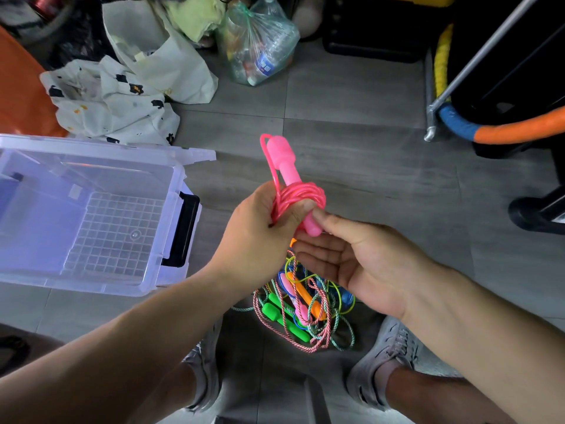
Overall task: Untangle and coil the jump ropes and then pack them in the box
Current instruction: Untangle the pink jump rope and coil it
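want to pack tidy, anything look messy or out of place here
Yes: the rope pile on the floor between the shoes is a tangle of striped cords and green and orange handles. The pink jump rope in the left hand looks coiled.

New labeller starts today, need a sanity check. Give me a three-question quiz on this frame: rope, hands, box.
1. True or false: the lid of the clear plastic storage box is shut.
2. Which hand grips the wound loops of the pink plastic jump rope? A) left hand B) right hand C) neither
3. Fill in: the tangled pile of coloured ropes lies on the floor between the person's two grey ____.
Key: 1 false, the lid is open. 2 A. 3 shoes.
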Demonstrator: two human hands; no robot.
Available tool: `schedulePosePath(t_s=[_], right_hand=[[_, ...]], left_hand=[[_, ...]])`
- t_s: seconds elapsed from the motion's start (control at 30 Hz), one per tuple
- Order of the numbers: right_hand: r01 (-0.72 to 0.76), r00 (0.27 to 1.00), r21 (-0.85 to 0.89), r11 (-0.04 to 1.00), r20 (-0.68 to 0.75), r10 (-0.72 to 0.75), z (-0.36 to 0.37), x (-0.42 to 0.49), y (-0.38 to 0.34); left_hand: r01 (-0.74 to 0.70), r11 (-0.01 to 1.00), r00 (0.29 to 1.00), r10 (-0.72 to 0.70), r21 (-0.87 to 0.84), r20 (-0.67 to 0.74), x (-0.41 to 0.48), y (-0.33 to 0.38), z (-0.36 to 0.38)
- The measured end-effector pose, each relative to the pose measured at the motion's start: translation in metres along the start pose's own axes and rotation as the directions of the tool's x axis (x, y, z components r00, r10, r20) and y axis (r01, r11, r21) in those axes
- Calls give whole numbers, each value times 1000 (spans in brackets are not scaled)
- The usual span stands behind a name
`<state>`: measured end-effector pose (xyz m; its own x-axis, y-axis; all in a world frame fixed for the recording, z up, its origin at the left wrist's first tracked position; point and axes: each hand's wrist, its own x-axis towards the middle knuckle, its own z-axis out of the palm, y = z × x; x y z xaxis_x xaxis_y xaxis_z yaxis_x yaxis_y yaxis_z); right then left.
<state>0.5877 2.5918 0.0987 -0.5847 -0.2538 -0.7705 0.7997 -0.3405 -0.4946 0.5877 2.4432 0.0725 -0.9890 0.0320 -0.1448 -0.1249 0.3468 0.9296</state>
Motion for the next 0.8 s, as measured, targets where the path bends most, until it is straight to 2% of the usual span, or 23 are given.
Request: schedulePosePath(t_s=[0.23,0.4,0.67,0.8], right_hand=[[32,997,-72,997,73,-26,-3,-2,-2],[79,984,-62,995,164,-68,-7,-5,-7],[64,935,-202,977,355,12,-9,-8,-4],[58,917,-250,966,396,48,-14,-8,-8]], left_hand=[[100,995,994,-100,-13,-41,15,-8,-12],[81,996,978,-88,-45,-190,18,-9,-8],[107,992,948,-123,-71,-293,21,-12,-9],[109,991,952,-128,-84,-277,22,-15,-9]])
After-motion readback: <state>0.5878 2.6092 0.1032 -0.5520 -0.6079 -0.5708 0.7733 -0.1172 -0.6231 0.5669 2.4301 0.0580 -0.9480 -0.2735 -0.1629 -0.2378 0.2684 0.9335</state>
